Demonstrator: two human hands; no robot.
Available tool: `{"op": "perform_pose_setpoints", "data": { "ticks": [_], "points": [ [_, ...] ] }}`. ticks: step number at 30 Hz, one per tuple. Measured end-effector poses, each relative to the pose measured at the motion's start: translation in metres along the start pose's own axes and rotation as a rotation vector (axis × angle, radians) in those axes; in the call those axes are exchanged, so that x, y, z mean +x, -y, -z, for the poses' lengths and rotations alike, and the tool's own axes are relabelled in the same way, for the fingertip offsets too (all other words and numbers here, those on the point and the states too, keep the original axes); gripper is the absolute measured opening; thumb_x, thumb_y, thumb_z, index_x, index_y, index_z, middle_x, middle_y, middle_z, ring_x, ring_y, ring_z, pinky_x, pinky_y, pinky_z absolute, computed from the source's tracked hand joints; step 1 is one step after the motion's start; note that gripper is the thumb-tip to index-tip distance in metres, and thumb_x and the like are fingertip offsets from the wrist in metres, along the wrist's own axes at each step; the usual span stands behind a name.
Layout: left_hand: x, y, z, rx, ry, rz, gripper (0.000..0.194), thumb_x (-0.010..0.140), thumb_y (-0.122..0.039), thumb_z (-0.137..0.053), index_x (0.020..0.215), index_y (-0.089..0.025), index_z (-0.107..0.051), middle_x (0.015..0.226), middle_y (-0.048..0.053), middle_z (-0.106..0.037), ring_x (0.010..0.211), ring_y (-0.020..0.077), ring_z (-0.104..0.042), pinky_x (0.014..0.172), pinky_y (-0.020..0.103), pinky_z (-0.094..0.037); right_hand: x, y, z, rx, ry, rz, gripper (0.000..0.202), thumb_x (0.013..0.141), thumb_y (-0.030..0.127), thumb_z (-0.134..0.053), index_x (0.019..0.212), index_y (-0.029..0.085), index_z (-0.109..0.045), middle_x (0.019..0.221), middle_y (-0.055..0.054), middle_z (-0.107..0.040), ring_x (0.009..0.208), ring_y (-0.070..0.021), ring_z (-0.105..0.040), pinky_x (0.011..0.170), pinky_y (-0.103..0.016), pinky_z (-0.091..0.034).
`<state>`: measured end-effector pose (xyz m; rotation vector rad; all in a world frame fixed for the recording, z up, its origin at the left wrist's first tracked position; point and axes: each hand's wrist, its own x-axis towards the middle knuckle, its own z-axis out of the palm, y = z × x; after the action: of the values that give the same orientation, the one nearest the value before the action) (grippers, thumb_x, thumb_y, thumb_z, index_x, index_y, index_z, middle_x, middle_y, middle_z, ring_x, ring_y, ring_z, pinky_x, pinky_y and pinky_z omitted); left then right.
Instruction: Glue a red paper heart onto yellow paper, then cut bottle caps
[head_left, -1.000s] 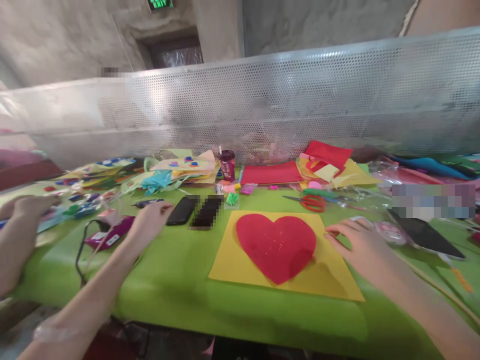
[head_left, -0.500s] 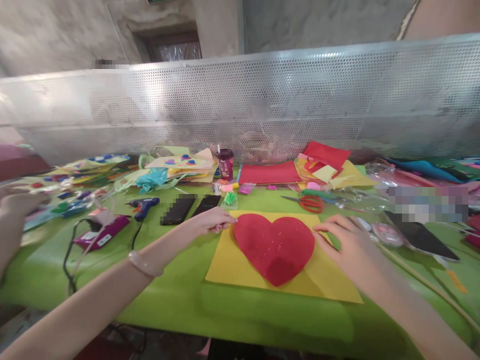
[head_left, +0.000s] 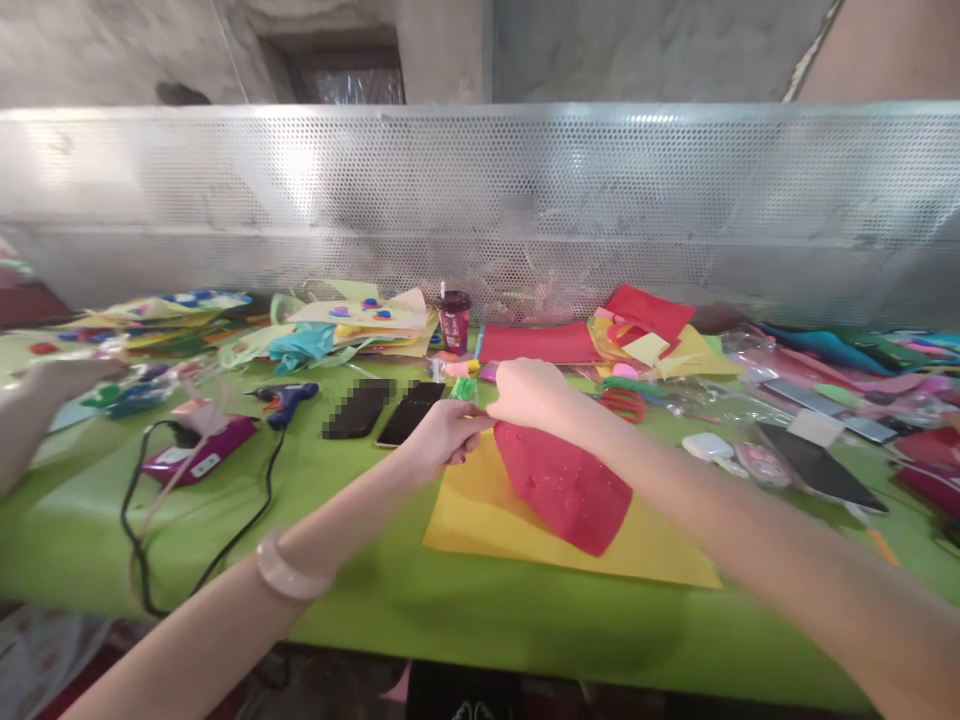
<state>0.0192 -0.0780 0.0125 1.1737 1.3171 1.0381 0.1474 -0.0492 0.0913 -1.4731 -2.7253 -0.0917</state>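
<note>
A red felt-like heart [head_left: 566, 490] is partly raised and bent over a yellow sheet [head_left: 465, 515]. My left hand [head_left: 450, 435], with a pale bangle on its wrist, pinches at the heart's upper left edge. Reaching across from the right, my right hand [head_left: 529, 395] is closed on the heart's top beside the left fingertips. That hand and forearm hide the upper part of the heart. Where the fingertips meet, the exact grip is hard to see.
Behind my hands lie red-handled scissors [head_left: 624, 403], a drink cup [head_left: 453, 320] and red sheets [head_left: 538, 345]. Phones [head_left: 411, 412], a glue gun [head_left: 289, 400] and a purple power block [head_left: 201, 450] with cables are leftward. Another person's hand [head_left: 64, 378] is at far left.
My right hand has moved left from the heart's right edge to its upper left, next to my left hand. The heart has gone from flat to tilted and bent.
</note>
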Motion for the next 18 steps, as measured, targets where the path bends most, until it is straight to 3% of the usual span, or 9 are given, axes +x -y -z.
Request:
{"op": "perform_pose_setpoints", "data": {
  "ticks": [11,18],
  "points": [
    [-0.012,-0.001,-0.019,-0.173,-0.058,0.007,0.021,0.081,-0.023,-0.066,0.065,-0.014,-0.055,0.037,-0.009,-0.04,0.027,0.002,-0.03,0.032,0.017,-0.016,0.008,0.007,0.011,-0.132,0.178,-0.063,0.029,0.09,0.033,-0.059,0.115,0.018,-0.058,0.115,-0.007,-0.061,0.095,-0.0201,-0.062,0.08,-0.04,-0.053],
    [-0.015,0.005,-0.034,-0.219,-0.056,-0.036,0.02,0.084,-0.02,-0.06,0.066,-0.015,-0.054,0.035,-0.009,-0.042,0.025,0.0031,-0.032,0.029,0.016,-0.018,0.01,0.011,0.007,-0.091,0.161,-0.03,0.027,0.09,0.033,-0.06,0.112,0.017,-0.06,0.11,-0.006,-0.063,0.09,-0.0186,-0.063,0.076,-0.038,-0.054]
  ]
}}
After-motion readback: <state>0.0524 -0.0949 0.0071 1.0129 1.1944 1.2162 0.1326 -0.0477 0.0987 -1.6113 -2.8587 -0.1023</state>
